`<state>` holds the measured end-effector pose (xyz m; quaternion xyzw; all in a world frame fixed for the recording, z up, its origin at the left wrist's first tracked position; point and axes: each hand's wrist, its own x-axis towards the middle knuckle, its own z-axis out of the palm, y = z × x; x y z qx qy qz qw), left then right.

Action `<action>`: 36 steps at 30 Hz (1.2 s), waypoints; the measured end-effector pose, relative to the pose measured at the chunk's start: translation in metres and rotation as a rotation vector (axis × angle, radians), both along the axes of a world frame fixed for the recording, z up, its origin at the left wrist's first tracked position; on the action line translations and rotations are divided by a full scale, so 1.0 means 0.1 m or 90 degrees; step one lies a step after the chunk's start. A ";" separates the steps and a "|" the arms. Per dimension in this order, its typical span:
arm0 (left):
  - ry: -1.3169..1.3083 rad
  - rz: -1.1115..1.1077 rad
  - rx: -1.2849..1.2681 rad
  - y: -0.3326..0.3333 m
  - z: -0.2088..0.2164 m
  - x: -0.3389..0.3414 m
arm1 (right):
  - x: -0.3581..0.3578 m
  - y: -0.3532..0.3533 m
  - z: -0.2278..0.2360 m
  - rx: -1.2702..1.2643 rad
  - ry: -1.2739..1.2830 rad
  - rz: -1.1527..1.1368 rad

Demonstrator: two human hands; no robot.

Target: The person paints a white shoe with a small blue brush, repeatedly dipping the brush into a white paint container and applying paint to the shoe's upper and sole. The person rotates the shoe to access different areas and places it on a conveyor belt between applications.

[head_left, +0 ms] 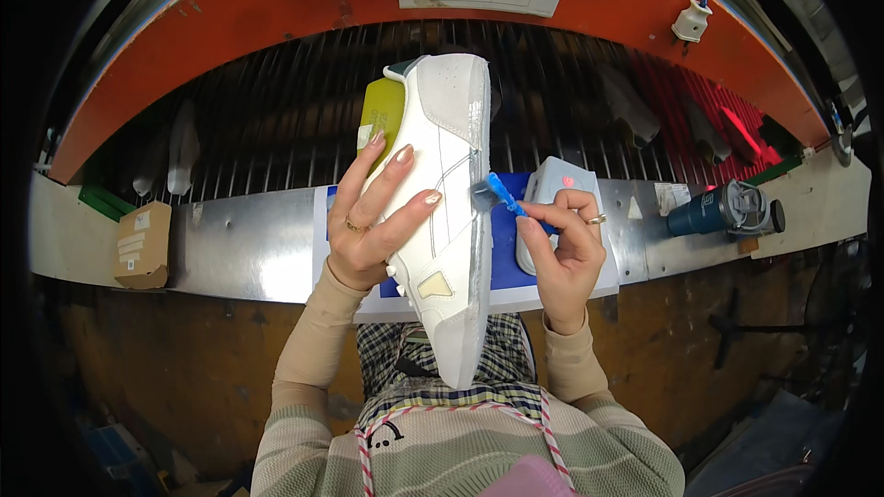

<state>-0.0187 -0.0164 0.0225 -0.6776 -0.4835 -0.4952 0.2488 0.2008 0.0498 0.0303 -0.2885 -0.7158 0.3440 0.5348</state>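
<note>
Sneaker (442, 230) in smooth white with pale grey panels at heel and toe, it was up on its side before me, between my two hands, over the near edge of the brushed-steel bench (249, 239) and the dark chequered apron (508, 345) on my lap. My left hand (361, 244) was clamped on it, the fingers spread apart across the white upper; where that thumb was, I cannot tell. My right hand (564, 253) had thumb and forefinger pinched together on a small bright-blue-handled brush (503, 191), its greyish tip at the pale grey sole edge (480, 281).

As for progress, upper and sole were already together, and the brush was about midway along the seam. The upper stretch of the edge, toward the heel, looked glossier — perhaps coated already, though I cannot be sure. The stretch toward the toe looked duller, so I would judge that part left to do.

The toe pointed at my lap and the heel away from me, with the long axis running nearly straight out from my body, leaning only slightly. The sole faced right; the opening faced left, a flat yellow-green piece (376, 103) showing beside the dark collar (400, 67).
</note>
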 end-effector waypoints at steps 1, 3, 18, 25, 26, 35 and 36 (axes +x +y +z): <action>0.003 0.001 -0.005 -0.01 -0.01 0.00 | -0.01 0.02 0.00 0.027 -0.006 -0.019; 0.011 0.003 -0.014 -0.03 -0.02 0.01 | -0.02 0.06 0.01 0.094 -0.011 -0.059; 0.020 -0.007 -0.030 -0.08 -0.05 0.04 | 0.02 0.37 0.21 0.240 -0.054 -0.076; 0.016 -0.010 -0.019 -0.07 -0.01 0.02 | 0.15 0.42 0.25 0.212 -0.075 0.045; 0.017 -0.009 -0.021 -0.08 -0.01 0.01 | 0.17 0.42 0.26 0.213 -0.080 0.057; 0.018 -0.011 -0.011 -0.06 0.00 0.01 | 0.32 0.42 0.33 0.189 -0.119 0.156; 0.020 -0.010 -0.010 -0.06 0.00 0.01 | 0.34 0.42 0.34 0.180 -0.123 0.170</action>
